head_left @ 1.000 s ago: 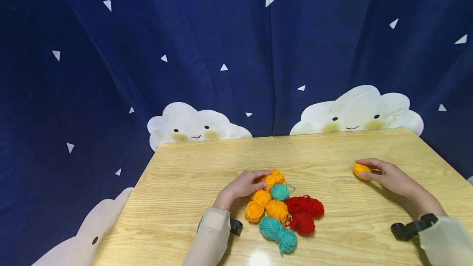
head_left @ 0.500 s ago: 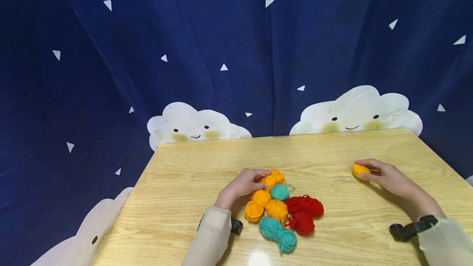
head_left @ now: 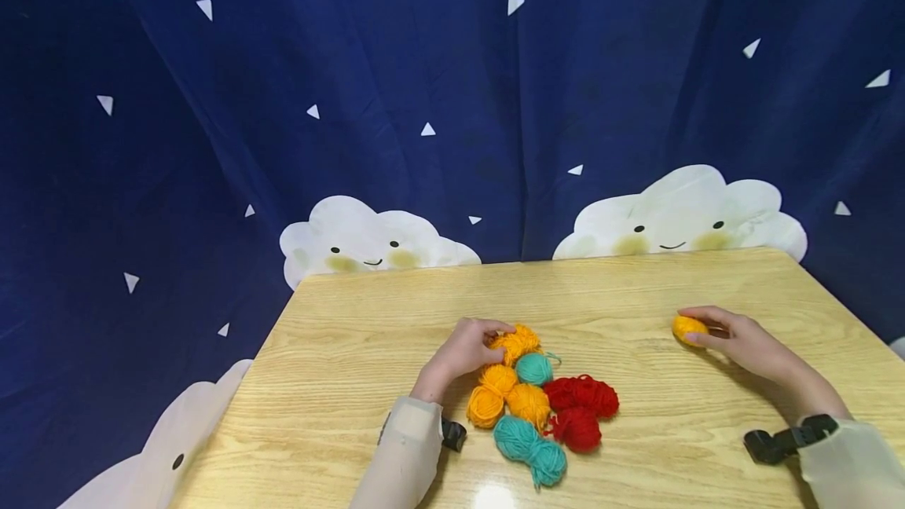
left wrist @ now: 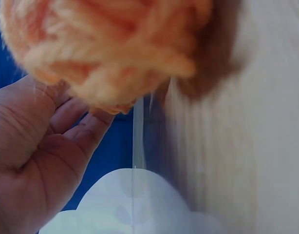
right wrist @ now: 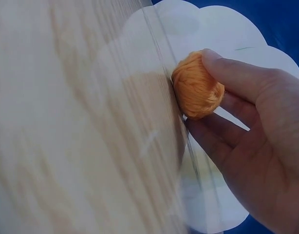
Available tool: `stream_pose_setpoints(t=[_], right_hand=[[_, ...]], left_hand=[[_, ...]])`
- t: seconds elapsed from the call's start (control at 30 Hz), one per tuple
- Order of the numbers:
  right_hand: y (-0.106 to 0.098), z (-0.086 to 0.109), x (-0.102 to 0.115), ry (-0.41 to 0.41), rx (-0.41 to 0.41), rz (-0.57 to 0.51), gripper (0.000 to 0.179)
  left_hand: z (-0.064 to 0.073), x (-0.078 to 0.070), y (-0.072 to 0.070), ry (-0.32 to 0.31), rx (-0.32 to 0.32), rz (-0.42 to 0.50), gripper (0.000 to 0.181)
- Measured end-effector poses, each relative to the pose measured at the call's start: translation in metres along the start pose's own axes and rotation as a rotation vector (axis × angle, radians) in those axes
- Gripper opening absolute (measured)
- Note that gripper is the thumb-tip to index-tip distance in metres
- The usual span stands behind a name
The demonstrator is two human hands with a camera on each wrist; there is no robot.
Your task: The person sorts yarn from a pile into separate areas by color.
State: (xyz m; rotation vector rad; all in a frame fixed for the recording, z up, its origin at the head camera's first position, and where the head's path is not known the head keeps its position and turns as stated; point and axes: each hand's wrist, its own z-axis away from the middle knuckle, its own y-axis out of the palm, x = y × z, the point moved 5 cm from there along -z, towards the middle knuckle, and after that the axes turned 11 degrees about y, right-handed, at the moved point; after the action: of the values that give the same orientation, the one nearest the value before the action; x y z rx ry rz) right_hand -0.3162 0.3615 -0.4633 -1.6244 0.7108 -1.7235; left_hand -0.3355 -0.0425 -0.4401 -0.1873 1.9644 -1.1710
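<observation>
My left hand [head_left: 459, 352] pinches an orange yarn ball [head_left: 522, 342] at the far end of a small heap, thumb and fingers on its left side. In the left wrist view a blurred orange ball [left wrist: 105, 48] fills the top and hides the fingertips. My right hand [head_left: 749, 342], farther right, holds a small orange yarn ball [right wrist: 196, 87] between thumb and fingers, at or just above the table. Near the left hand lie a round teal ball [head_left: 534, 368], an orange twisted skein [head_left: 492, 396] and another orange ball [head_left: 529, 405].
Red yarn [head_left: 580, 411] lies at the heap's right side, and a teal skein [head_left: 530, 450] at its near side. All rest on a wooden table [head_left: 339, 352]. A dark blue curtain [head_left: 424, 61] with white clouds hangs behind the table's far edge.
The left hand and the far orange ball have shifted slightly left, and the fingers show a little more bent. The right hand with its ball has barely moved.
</observation>
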Motion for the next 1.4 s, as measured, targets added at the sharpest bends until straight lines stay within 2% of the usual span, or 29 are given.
stream_pose_setpoints(t=[0.23, 0.6, 0.8, 1.2, 1.4], right_hand=[[0.000, 0.001, 0.001, 0.007, 0.007, -0.004, 0.057], [0.003, 0.001, -0.002, 0.018, 0.000, -0.008, 0.058], [0.003, 0.003, -0.002, 0.015, -0.013, -0.007, 0.058], [0.001, 0.001, -0.003, 0.004, -0.012, -0.021, 0.058], [0.002, 0.002, -0.004, 0.000, -0.013, -0.038, 0.058]], left_hand=[[0.000, 0.003, -0.002, 0.009, -0.061, -0.016, 0.035], [0.004, 0.005, -0.008, -0.011, -0.208, 0.075, 0.035], [0.004, 0.005, -0.012, -0.001, -0.279, 0.082, 0.035], [0.002, 0.005, -0.014, -0.014, -0.323, 0.140, 0.036], [0.000, 0.002, -0.015, -0.003, -0.336, 0.133, 0.035]])
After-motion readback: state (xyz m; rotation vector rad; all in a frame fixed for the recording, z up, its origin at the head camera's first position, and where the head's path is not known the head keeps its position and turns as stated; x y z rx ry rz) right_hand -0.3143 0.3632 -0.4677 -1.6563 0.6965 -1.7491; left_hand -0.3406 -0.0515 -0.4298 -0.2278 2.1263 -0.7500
